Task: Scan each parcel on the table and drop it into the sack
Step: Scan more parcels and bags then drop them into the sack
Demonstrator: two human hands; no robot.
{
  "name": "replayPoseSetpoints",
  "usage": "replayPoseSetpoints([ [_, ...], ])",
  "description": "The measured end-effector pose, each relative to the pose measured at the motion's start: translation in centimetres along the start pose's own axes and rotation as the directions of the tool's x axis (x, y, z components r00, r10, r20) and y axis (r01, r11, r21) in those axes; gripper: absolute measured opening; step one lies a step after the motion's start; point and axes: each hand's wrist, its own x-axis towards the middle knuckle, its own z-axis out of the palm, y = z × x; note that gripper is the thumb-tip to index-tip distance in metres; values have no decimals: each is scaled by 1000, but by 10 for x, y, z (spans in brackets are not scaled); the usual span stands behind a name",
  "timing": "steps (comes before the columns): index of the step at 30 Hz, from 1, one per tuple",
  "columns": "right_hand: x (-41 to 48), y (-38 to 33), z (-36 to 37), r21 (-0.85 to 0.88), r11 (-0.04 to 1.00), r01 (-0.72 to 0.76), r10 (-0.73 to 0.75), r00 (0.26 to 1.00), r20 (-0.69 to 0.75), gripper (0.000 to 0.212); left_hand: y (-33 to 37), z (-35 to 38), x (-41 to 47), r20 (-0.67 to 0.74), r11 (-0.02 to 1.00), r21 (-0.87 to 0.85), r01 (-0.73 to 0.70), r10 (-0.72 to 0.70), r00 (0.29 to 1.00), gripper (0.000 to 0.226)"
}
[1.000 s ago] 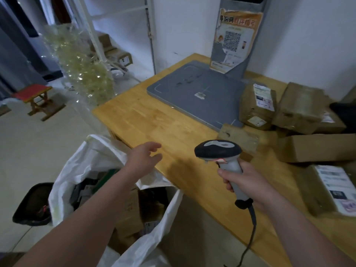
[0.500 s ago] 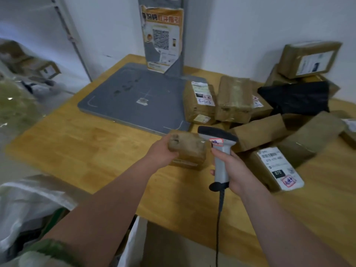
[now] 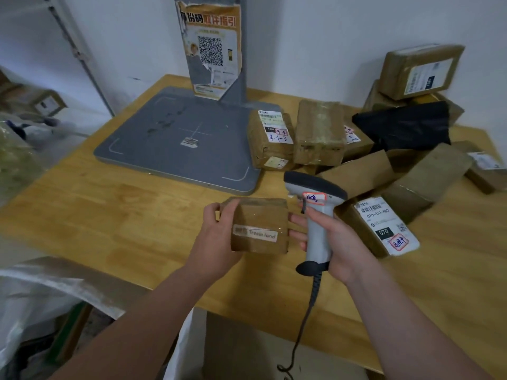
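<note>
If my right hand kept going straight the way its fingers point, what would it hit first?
Most likely the small brown parcel held in your left hand. Your right hand, gripping the scanner, has its fingertips aimed leftwards at the parcel's right side, seemingly almost touching, though depth is unclear.

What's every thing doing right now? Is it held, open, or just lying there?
Left hand: grips the small parcel.
Small parcel: held, taped shut.
Right hand: grips the scanner.
Scanner: upright, beside the small parcel.
Sack: open, beside the table.
Other parcels: heaped on the table, sealed.
</note>
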Motion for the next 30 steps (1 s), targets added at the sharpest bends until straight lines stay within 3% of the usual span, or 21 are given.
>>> replayPoseSetpoints([
  [3,-9,-2,-4,13,1000,28,-28,999,33,36,2,0,-7,-15,997,-45,58,-59,998,94],
  [6,-18,-2,-10,38,996,83,-84,996,22,41,2,-1,-8,54,923,-274,269,-265,963,80],
  [8,-23,-2,-14,54,993,100,-101,995,12,42,2,-2,-10,192,716,-543,439,-403,895,60],
  [11,-31,-1,-19,60,992,107,-108,994,19,37,2,-2,-17,394,337,-768,544,-420,817,48],
  [14,-37,2,-22,46,991,124,-125,992,30,27,2,0,-24,451,173,-819,547,-395,800,44],
  [21,-49,0,-29,-148,976,161,-153,986,69,24,4,-1,-34,466,31,-862,506,-345,815,30],
  [30,-63,-1,-20,-465,860,211,-142,973,180,16,-2,-4,-38,401,88,-891,445,-306,863,38],
])
